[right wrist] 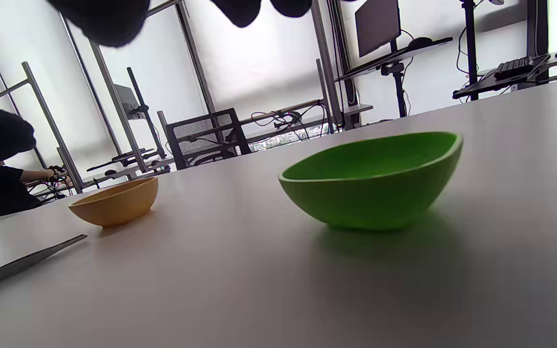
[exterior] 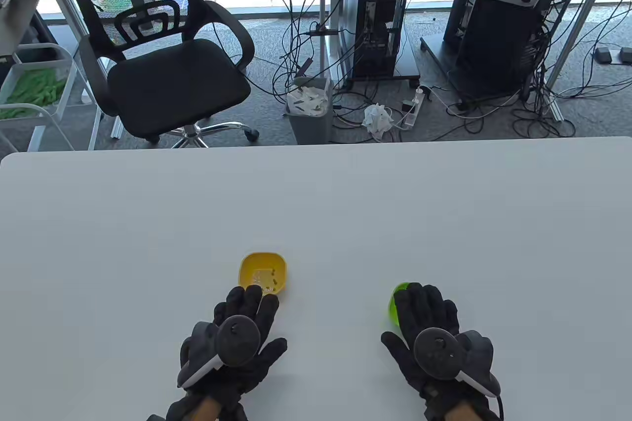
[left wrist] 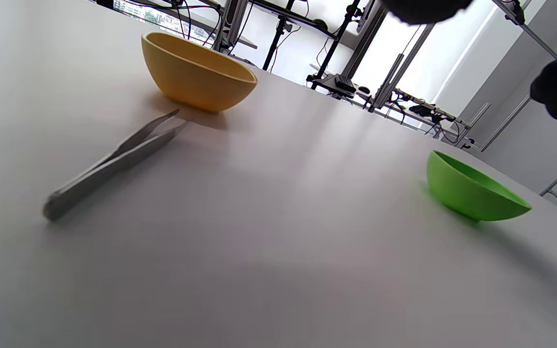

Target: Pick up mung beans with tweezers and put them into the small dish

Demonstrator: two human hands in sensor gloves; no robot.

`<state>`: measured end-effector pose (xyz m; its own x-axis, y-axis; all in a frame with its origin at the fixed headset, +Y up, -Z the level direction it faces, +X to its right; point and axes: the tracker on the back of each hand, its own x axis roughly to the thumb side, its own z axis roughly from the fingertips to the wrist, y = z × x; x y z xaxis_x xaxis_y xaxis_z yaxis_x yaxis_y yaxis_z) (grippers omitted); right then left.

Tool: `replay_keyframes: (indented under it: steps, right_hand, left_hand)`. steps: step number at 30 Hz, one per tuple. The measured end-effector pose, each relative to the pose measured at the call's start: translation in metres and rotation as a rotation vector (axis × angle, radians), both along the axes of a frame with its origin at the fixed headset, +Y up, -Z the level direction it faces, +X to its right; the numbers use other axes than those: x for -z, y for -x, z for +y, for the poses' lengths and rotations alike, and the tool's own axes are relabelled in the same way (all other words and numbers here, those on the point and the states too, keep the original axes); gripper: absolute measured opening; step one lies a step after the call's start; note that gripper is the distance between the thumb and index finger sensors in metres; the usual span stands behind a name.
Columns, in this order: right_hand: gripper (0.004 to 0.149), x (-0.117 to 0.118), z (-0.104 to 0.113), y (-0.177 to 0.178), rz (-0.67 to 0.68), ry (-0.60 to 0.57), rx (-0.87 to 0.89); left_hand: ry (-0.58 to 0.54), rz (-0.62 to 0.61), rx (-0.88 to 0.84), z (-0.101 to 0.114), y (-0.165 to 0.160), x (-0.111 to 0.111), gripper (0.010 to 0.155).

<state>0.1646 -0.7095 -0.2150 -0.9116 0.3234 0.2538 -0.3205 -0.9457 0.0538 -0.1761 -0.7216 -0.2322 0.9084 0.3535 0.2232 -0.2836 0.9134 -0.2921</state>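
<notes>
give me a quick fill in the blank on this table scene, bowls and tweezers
The beans lie in the ____ bowl.
The tweezers lie flat on the ____, held by neither hand.
The tweezers' tips point toward the ____ bowl.
The green bowl sits under the ____ hand.

Missing words: yellow; table; yellow; right

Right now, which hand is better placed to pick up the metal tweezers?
Left. The grey metal tweezers lie beside the yellow plastic bowl, under the left hand. The right hand hovers over the green plastic bowl, farther away.
</notes>
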Motion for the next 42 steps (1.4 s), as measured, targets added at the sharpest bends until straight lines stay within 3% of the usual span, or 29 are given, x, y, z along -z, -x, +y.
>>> replay_keyframes:
  steps: [16,22,26,30,35,42]
  right_hand:
    - [0.075,0.000,-0.002,-0.001,-0.006,0.024,0.012]
    - [0.075,-0.001,-0.002,-0.002,-0.012,0.036,0.023]
    - [0.075,-0.001,0.000,-0.003,-0.015,0.037,0.054]
    - [0.075,-0.002,0.001,-0.005,-0.021,0.046,0.080]
    - [0.075,-0.002,0.001,-0.005,-0.028,0.056,0.080]
    - [0.075,-0.001,-0.001,-0.005,-0.027,0.081,0.079]
  left_hand:
    - [0.007,0.003,0.008,0.001,0.000,-0.001,0.081]
    - [0.002,0.067,0.033,0.001,0.005,-0.001,0.081]
    - [0.000,0.246,0.156,-0.001,0.015,0.003,0.079]
    - [0.083,0.354,0.278,-0.013,0.018,0.014,0.076]
    - [0.112,0.360,0.404,-0.033,0.006,0.033,0.069]
    - [0.106,0.318,0.536,-0.044,-0.011,0.036,0.060]
